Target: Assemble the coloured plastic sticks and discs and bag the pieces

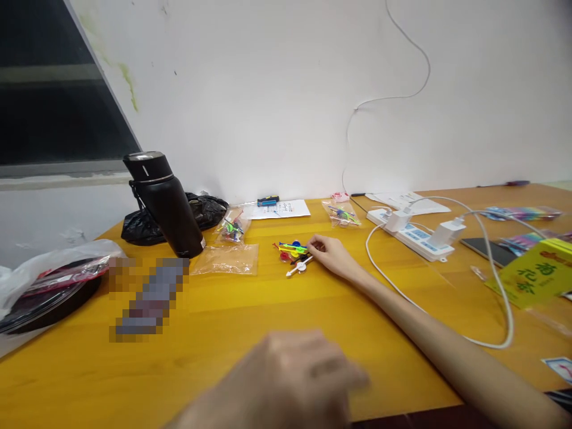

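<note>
A small pile of colourful plastic spinner arrows (292, 249) lies mid-table, in blue, yellow, green, red, black and white. The white arrow (298, 266) points toward the lower left and has a round disc at its middle. My right hand (325, 253) reaches in from the right, its fingers pinched closed on the right ends of the arrows. Which arrows it grips is hidden by the fingers. Nearer to me, my left hand (295, 378) is above the front of the table, smeared by motion. Its fingers look bent, and nothing in them can be made out.
An unfilled clear bag (227, 259) lies left of the pile. Behind are bagged arrows (233, 227), another such bag (342, 214) and a screwdriver (268, 201). A black bottle (167, 205) stands left. A power strip (415, 238), looping white cable (503, 298) and yellow box (534, 271) are right.
</note>
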### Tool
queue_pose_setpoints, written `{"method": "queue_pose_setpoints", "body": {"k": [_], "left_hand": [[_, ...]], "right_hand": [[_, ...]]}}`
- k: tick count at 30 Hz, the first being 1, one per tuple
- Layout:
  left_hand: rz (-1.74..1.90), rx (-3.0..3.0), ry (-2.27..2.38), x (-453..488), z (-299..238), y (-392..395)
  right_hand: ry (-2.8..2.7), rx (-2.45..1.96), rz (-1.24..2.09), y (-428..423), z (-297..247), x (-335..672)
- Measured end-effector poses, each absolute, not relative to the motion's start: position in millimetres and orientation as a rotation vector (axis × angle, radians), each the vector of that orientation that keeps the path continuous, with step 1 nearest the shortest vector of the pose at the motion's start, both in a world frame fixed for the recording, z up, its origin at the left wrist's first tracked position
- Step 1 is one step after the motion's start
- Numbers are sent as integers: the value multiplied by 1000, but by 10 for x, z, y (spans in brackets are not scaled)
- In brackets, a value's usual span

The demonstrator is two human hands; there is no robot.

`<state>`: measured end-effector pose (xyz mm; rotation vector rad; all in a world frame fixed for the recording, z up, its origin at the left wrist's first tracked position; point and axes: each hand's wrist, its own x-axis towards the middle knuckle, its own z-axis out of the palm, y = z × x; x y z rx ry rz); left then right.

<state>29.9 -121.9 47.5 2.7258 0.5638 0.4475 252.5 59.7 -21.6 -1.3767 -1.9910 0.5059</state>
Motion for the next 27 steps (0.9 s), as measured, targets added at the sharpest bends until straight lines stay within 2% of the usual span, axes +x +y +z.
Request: {"method": "queue_pose_setpoints", "body": {"k": [4,11,16,27], "left_hand": [[802,2524,1053,278,509,-584],[848,2242,1327,402,57,210],[743,2171,1326,388,-118,194],[820,2194,1245,295,-237,58]], "right_hand": [[-2003,-1373,535,528,-212,2592],[-1921,-1409,633,498,-209,2635],[-1849,-1426,708,545,-239,2633],[-1936,-1327,848,492,-270,2802]]}}
